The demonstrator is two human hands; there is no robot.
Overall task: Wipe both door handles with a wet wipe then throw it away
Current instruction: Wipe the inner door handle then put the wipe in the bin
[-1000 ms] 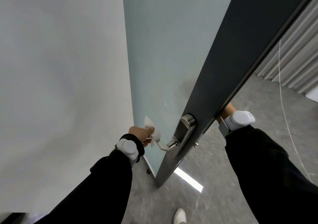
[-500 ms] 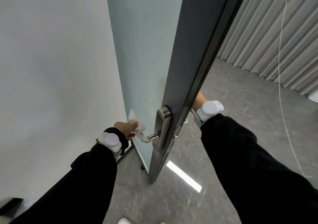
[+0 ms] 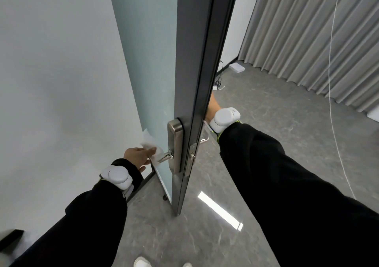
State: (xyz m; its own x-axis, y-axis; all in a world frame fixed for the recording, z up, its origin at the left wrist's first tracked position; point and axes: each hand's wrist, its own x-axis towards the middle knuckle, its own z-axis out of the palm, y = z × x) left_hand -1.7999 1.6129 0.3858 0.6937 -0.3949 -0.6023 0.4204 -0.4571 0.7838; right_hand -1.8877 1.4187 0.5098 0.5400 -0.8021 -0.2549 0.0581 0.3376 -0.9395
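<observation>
Head view: the left hand (image 3: 137, 157) pinches a white wipe (image 3: 153, 151) pressed against the near door handle (image 3: 165, 157); the right hand (image 3: 211, 108) reaches behind the door (image 3: 196, 61), its grip hidden, so I cannot tell

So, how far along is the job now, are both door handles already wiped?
Nothing looks finished yet. In hand: the left hand holds the wet wipe against the left-side handle of the door. The right hand reaches behind the door's edge, mostly hidden. Left: the right-side handle, which I cannot judge as wiped, then throwing the wipe away; no bin shows.
</observation>
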